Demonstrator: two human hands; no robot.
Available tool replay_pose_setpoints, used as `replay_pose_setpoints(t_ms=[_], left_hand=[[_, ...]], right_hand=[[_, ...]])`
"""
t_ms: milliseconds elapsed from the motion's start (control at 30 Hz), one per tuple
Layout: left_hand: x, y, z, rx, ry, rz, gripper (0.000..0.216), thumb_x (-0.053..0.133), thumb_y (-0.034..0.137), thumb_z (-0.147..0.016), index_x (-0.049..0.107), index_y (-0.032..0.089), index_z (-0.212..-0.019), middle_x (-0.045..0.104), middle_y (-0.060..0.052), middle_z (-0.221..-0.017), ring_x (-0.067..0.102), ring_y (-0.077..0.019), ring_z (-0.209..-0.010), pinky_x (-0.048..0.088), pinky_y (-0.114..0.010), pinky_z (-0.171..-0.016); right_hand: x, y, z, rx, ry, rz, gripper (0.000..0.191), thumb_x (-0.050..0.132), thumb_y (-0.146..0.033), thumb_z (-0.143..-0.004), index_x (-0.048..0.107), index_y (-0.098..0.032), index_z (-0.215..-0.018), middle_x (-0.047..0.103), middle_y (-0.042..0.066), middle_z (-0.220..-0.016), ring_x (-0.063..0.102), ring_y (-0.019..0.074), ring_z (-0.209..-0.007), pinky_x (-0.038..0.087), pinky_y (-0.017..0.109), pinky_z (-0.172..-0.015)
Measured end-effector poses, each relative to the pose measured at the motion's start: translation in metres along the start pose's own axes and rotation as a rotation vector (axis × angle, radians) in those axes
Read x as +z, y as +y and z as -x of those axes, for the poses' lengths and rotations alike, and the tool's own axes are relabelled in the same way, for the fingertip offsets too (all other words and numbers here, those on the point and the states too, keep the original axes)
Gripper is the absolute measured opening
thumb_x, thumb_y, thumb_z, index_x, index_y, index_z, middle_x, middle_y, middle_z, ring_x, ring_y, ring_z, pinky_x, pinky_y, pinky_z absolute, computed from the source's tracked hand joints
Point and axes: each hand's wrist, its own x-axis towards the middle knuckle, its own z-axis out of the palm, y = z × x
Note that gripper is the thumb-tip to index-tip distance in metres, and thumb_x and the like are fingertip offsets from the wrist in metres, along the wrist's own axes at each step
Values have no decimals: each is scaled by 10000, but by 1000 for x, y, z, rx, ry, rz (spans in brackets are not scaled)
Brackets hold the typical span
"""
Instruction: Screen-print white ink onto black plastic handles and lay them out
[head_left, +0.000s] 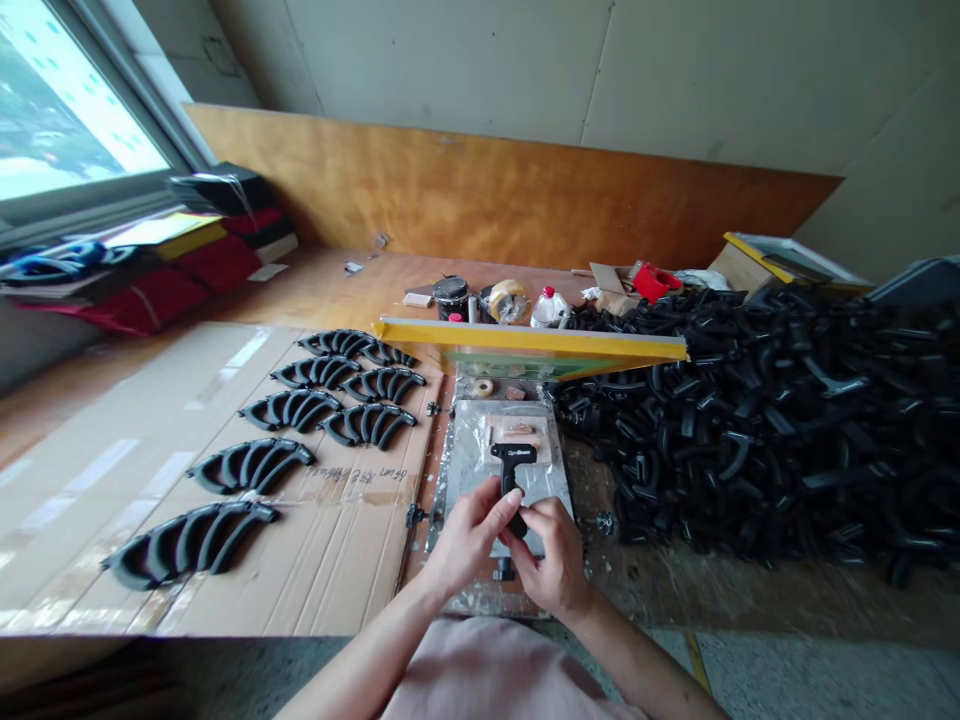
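Observation:
Both hands hold a black T-shaped plastic handle (514, 468) with white lettering on its crossbar. My left hand (472, 525) grips its stem from the left, thumb on top. Fingers of my right hand (553, 560) pinch the lower stem from the right. Just beyond the crossbar is a pale block (517, 425) fixed on a grey metal plate (469, 470) covered partly with clear film. Behind the plate, a screen frame (536, 342) with yellow edges stands tilted up.
On the left, cardboard (300, 540) carries several rows of black handles (199, 540). A large heap of black handles (750, 430) fills the right side. Behind the frame stand a black can (451, 295), a tape roll (508, 298) and a clear bottle with a red cap (550, 308).

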Motion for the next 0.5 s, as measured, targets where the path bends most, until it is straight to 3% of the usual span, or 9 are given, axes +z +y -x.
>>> replay_pose_setpoints(t_ms=[300,500], left_hand=[[-6,-9,1,-11,-3,25,333,524,493,-867,543,160,-859,426,35,-689,403,-108,-648,361,-218,-585],[-10,-8,2,-35,9,42,348,535,516,-849,551,169,-841,441,42,-668,411,-108,-625,352,-218,-579]], right_hand=[[-3,-4,-3,-37,-33,42,384,618,-119,-840,472,-182,-1189,604,67,-871,563,197,-783,499,346,-665],[-1,-4,-4,-19,-87,53,363,586,-188,-881,455,-241,-1216,610,55,-873,582,208,-780,504,365,-656]])
